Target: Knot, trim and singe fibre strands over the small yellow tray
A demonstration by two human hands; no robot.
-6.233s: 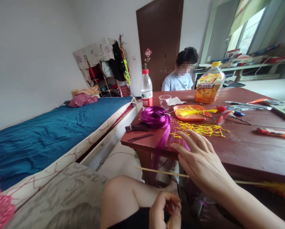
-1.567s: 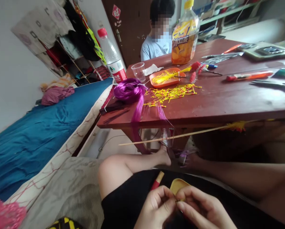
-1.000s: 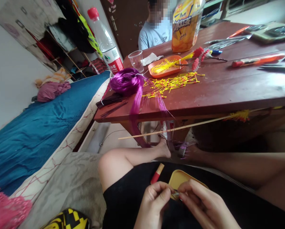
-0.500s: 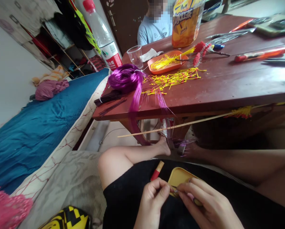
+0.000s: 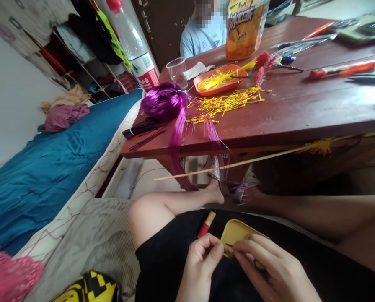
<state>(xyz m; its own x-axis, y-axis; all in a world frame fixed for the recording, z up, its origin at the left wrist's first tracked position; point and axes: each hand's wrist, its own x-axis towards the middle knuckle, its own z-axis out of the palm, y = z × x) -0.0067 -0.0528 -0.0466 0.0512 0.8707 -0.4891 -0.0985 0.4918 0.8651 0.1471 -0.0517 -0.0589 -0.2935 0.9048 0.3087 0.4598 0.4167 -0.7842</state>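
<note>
Between their tips, left fingers (image 5: 218, 250) and right fingers (image 5: 243, 246) clamp a tiny dark piece (image 5: 229, 246).

Quantities in view: one left hand (image 5: 203, 258); one right hand (image 5: 270, 262); two bottles (image 5: 137, 50) (image 5: 244, 35); two trays (image 5: 223, 88) (image 5: 242, 230); one clear cup (image 5: 177, 71); one purple hank (image 5: 162, 100); one red-and-tan cylinder (image 5: 206, 225); one table (image 5: 288, 105); one other person (image 5: 203, 38). Yellow stems (image 5: 233, 102) overlap; their count is indeterminate.

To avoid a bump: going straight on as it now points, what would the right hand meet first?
Apart from the small item between the fingertips, probably the left hand, just ahead; the depth is unclear.
</note>
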